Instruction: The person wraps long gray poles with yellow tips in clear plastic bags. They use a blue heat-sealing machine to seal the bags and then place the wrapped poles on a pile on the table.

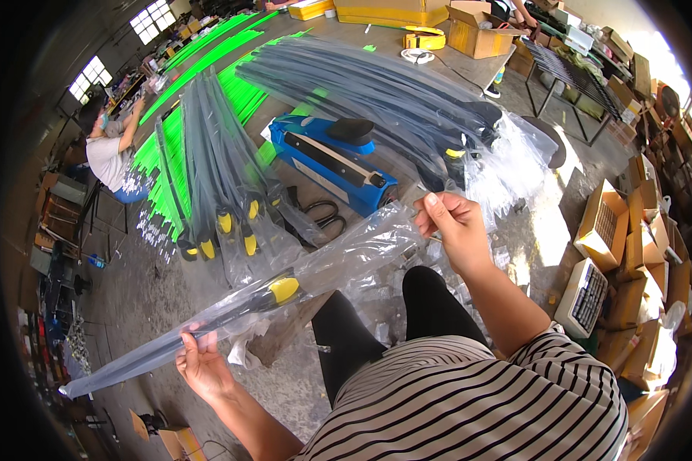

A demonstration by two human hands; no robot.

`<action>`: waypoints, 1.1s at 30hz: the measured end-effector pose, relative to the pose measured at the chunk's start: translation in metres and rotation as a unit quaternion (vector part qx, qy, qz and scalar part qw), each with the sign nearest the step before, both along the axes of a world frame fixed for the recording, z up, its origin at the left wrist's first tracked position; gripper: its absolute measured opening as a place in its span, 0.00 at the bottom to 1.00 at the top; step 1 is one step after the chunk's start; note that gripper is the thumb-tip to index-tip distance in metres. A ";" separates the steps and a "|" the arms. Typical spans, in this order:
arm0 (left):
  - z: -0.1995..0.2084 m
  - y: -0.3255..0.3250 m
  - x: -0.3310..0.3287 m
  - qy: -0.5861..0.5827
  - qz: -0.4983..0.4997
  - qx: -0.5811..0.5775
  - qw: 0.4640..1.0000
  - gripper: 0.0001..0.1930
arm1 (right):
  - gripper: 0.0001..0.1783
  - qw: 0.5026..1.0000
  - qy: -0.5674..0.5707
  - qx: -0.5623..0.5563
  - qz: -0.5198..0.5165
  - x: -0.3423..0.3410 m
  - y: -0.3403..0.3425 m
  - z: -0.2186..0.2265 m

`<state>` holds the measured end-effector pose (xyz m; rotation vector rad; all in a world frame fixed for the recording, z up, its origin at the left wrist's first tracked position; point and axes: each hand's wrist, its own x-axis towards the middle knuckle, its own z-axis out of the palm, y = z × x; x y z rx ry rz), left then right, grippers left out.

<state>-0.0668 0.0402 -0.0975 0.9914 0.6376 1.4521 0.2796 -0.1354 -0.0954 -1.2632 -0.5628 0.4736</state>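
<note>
A long dark pole with a black and yellow grip [284, 290] lies inside a clear plastic sleeve [357, 250], held slanting across my body. My left hand [204, 369] is closed around the sleeved pole toward its thin end. At the sleeve's loose, wrinkled end, my right hand [455, 227] pinches the plastic between thumb and fingers. Beyond the sleeve, a blue heat sealer [334, 165] sits on the table with its black-padded arm on top. Black-handled scissors [327, 219] lie by the sealer's near end, partly covered by plastic.
Sleeved poles [223, 169] are piled left of the sealer, with another sleeved stack [361, 84] behind it. Bright green poles [161, 177] lie farther left. A person [111, 154] sits at the far left. Cardboard boxes [603, 223] crowd the right; an open carton [477, 31] stands at the back.
</note>
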 end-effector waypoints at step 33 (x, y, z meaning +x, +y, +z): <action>0.007 -0.018 0.027 -0.033 0.067 -0.033 0.997 0.06 | 0.17 0.980 -0.175 -0.053 -0.077 0.002 0.031 0.004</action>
